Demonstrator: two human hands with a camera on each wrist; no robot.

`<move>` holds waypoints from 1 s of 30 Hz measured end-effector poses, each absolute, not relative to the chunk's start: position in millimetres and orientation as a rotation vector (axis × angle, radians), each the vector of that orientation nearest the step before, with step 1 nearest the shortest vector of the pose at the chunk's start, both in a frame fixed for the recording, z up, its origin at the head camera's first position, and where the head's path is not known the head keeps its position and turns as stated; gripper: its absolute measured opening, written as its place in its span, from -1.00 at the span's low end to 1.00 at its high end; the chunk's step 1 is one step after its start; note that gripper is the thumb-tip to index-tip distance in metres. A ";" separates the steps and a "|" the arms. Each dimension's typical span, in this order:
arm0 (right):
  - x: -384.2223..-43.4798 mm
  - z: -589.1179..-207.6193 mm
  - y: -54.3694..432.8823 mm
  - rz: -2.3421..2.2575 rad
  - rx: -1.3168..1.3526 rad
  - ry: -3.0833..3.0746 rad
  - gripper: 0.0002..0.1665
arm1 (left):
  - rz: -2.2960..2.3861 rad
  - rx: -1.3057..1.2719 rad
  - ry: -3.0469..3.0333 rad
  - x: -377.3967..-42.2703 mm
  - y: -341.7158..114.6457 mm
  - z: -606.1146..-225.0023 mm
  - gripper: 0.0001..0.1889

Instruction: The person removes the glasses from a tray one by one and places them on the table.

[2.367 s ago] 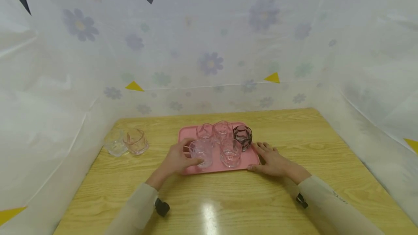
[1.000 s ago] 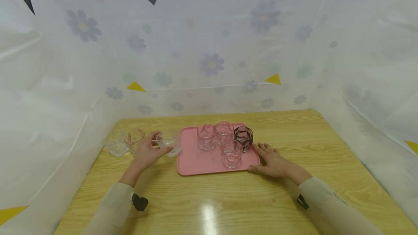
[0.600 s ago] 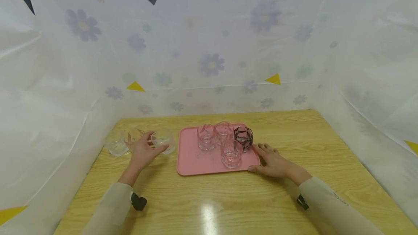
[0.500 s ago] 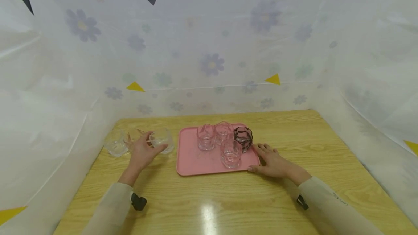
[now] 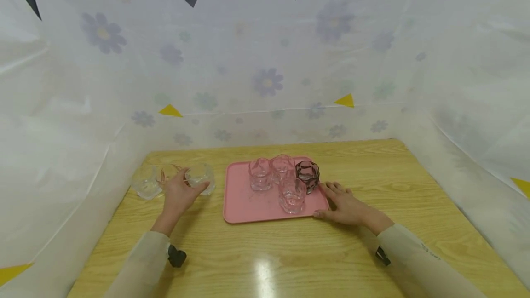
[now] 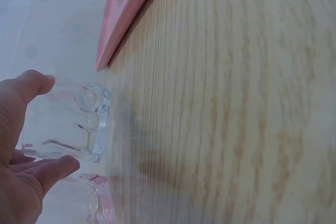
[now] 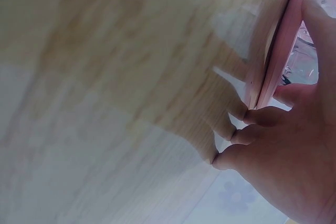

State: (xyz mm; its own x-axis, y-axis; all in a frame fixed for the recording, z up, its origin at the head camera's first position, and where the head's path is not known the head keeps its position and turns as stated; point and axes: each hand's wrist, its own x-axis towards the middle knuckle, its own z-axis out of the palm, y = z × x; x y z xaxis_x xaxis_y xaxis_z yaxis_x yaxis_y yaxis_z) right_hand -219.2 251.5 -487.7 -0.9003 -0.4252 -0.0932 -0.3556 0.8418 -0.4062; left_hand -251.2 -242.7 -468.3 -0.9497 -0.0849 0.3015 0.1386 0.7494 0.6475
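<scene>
Head view: left of centre in the frame, the left hand [image 5: 179, 193] holds a clear faceted glass tumbler [image 5: 202, 180] upright, thumb on the near side and fingers on the far side. This tumbler is just left of a pink rectangular tray [image 5: 240, 207], apart from it. The left-wrist view shows the thumb above and the fingers below the glass wall, clamped around it; whether its base touches the wood-grain table [image 5: 306, 256] I cannot tell.

Behind the left hand, partly hidden, stands a peach-tinted tumbler [image 5: 166, 174], and beside it, farther left in the frame, a second clear tumbler [image 5: 146, 187].

The tray lies at the lower centre of the frame. Four glasses stand upright in its middle and right part: a rear-left glass [image 5: 260, 176], a rear-middle glass [image 5: 282, 164], a dark purple glass [image 5: 307, 177] at the right edge and a front glass [image 5: 292, 198].

The right hand [image 5: 341, 203], right of centre, has its fingers apart, holding nothing in a grip; the right-wrist view shows the thumb on the tray rim and three fingertips resting on the tabletop beside it.

A white flower-print curtain [image 5: 232, 59] fills the upper frame.
</scene>
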 end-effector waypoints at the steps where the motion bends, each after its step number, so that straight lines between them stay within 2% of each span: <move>1: -219.4 -488.1 251.6 -0.576 -0.607 2.840 0.21 | -0.994 -0.044 -2.621 -251.7 -242.7 -468.9 -0.14; 10: -221.4 -489.0 251.6 -0.573 -0.612 2.844 0.21 | -0.870 -0.038 -2.572 -254.2 -243.5 -469.9 -0.18; 30: -218.7 -487.5 251.9 -0.591 -0.615 2.838 0.21 | -0.875 0.005 -2.582 -257.3 -240.6 -476.8 -0.09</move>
